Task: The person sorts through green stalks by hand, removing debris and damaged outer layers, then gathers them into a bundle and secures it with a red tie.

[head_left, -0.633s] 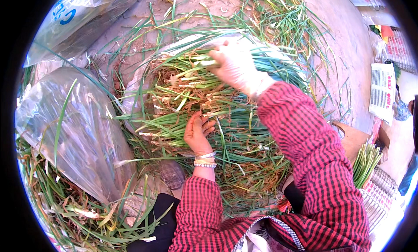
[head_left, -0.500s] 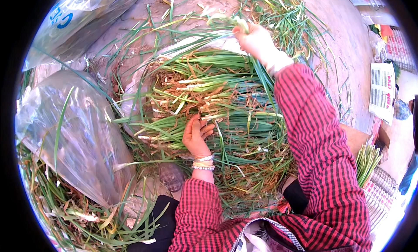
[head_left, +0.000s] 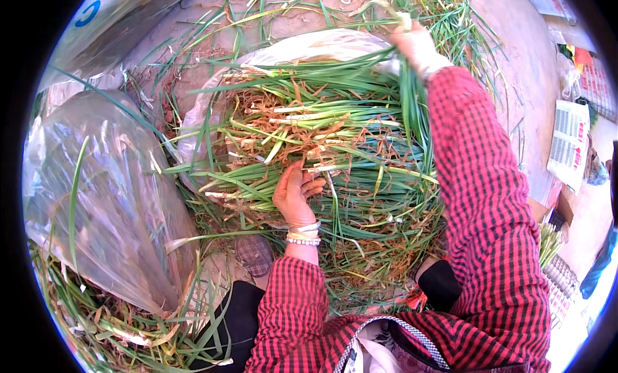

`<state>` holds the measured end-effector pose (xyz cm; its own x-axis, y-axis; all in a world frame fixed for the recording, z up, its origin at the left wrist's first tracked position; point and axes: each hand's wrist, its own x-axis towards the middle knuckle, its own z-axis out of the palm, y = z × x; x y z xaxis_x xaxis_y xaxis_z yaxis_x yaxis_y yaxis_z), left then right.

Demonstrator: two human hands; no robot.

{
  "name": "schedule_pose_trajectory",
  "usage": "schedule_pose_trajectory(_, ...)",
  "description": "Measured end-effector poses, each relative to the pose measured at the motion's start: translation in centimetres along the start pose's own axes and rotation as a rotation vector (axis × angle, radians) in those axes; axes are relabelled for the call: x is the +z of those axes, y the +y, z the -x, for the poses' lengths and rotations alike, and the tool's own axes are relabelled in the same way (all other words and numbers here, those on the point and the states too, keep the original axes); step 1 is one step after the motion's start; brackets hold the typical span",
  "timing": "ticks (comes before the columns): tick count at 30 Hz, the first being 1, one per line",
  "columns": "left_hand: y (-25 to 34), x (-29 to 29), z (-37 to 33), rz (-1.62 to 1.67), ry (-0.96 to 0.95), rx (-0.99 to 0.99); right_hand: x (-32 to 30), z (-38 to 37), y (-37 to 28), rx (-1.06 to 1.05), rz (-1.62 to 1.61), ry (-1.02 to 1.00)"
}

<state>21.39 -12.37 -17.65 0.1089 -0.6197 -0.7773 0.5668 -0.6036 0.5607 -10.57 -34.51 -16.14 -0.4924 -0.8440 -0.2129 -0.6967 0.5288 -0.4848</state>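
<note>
A broad heap of long leafy green stalks (head_left: 360,199) with pale stems and dry brown skins lies in front of me on a clear plastic sheet (head_left: 309,47). At the far right of the heap, my right hand (head_left: 415,44) is closed round a bunch of green stalks (head_left: 412,96). Pale stem ends stick out above the fist, and the long leaves trail down onto the heap. My left hand (head_left: 297,196), with bracelets at the wrist, rests at the heap's near-left part. Its thumb and forefinger come together among brown skins, with whatever they pinch hidden; the other fingers curl.
A large clear plastic bag (head_left: 116,192) bulges at my left, with another bag (head_left: 106,31) behind it. Loose leaves and trimmings (head_left: 122,331) lie near left. More stalks (head_left: 454,35) lie far right. At the right edge are a printed packet (head_left: 570,141) and a stem bundle (head_left: 549,244).
My right hand has moved a little right and away from me with its bunch, and the leaves now hang lower beside the heap. The left hand has barely moved.
</note>
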Motion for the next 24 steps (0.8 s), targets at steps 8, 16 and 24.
schedule_pose_trajectory(8,0.4,-0.4,-0.1,0.028,-0.043,0.005,-14.2,6.6,-4.5,-0.210,-0.239,-0.574)
schedule_pose_trajectory(16,1.8,2.1,2.2,0.048,-0.182,0.144,0.7,20.0,-6.9,-0.960,0.152,-0.528)
schedule_pose_trajectory(24,2.5,4.8,4.0,0.101,-0.270,0.287,1.5,19.7,-6.7,-0.664,0.287,-0.336)
